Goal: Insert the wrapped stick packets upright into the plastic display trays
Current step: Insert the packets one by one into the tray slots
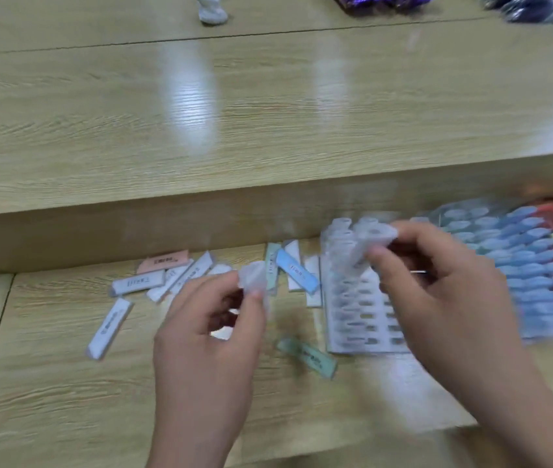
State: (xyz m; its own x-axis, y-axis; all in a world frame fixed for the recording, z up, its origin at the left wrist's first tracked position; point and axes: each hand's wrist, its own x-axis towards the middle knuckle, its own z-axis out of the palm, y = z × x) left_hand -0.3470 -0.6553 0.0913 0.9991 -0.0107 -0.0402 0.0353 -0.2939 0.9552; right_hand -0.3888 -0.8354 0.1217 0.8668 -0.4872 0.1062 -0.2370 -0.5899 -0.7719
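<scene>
Packet (371, 243) in right hand (437, 285) tilts, long axis up-right

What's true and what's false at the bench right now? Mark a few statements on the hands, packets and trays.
1. The left hand pinches a pale packet. True.
2. The right hand lies flat and empty. False: it grips a blurred second packet above the clear tray.
3. The green packet lies loose on the table beside the clear tray. True.
4. The far-right tray is empty. False: its rows hold blue packets.
5. The pink packet stands in the clear tray. False: it lies flat on the table among loose packets.
</scene>
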